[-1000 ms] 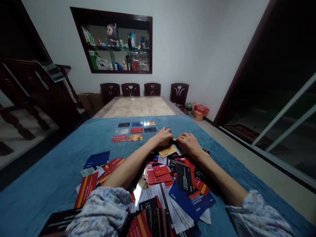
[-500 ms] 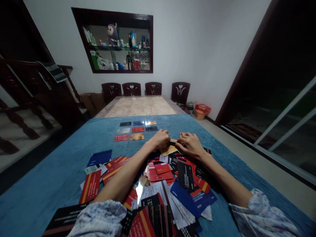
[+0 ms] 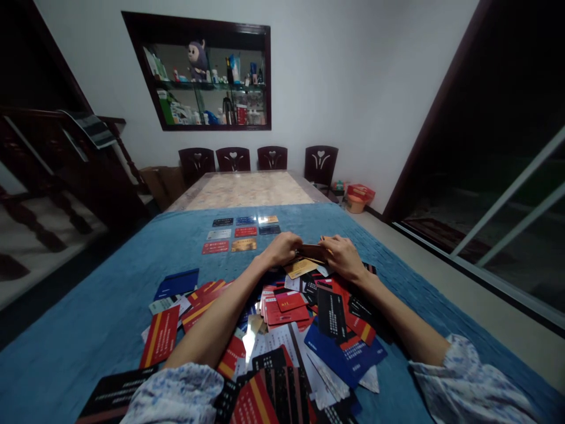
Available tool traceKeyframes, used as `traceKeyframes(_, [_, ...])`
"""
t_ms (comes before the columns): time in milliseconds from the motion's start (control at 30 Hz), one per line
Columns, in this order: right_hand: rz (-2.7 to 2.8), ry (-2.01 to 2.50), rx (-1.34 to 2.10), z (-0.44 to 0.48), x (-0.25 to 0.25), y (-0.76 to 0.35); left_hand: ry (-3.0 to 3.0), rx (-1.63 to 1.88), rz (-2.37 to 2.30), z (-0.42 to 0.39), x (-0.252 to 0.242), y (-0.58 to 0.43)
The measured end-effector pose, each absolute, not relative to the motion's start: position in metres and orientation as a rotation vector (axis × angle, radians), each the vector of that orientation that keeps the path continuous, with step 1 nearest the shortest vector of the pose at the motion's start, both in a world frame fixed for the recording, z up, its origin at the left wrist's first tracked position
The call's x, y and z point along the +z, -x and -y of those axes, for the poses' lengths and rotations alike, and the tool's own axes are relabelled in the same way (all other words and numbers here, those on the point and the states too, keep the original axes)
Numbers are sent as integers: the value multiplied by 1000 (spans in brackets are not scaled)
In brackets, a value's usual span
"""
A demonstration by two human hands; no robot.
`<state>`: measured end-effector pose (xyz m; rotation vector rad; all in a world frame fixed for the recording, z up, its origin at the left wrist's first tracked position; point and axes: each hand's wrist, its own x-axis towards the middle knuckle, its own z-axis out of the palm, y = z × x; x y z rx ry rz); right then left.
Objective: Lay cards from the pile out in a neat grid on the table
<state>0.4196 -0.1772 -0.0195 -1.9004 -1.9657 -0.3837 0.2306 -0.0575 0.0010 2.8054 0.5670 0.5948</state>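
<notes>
My left hand point(image 3: 285, 248) is closed, its fingers pinching the left end of a brownish card point(image 3: 312, 250). The other end of that card is gripped by my right hand point(image 3: 346, 257), with an orange card edge showing at its fingertips. Whether more cards are stacked in the grip I cannot tell. Just beneath lies a yellow card point(image 3: 301, 268). Between and in front of my forearms spreads a heap of loose cards, among them a black card point(image 3: 332, 315), a red card point(image 3: 289, 300) and a blue card point(image 3: 331, 353).
Past my left hand, several cards lie in rows, including a gold card point(image 3: 244, 245) and a silver card point(image 3: 219, 234). A blue cloth point(image 3: 115, 306) covers the near part of the table point(image 3: 251, 187). Dark chairs point(image 3: 321, 165) stand at the far end.
The card between my hands has tilted up, showing its brown face rather than a thin edge. Both hands have barely shifted, and the heap looks the same.
</notes>
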Motion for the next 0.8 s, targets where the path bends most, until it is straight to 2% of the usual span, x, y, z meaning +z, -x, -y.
traceKeyframes(567, [1930,1850,-427,179,-19,-417,-2532,756,-559,60,-2,-230])
traceKeyframes(800, [1933,1857,-334,180,-20,-414,-2612,705,-577,62,-5,-229])
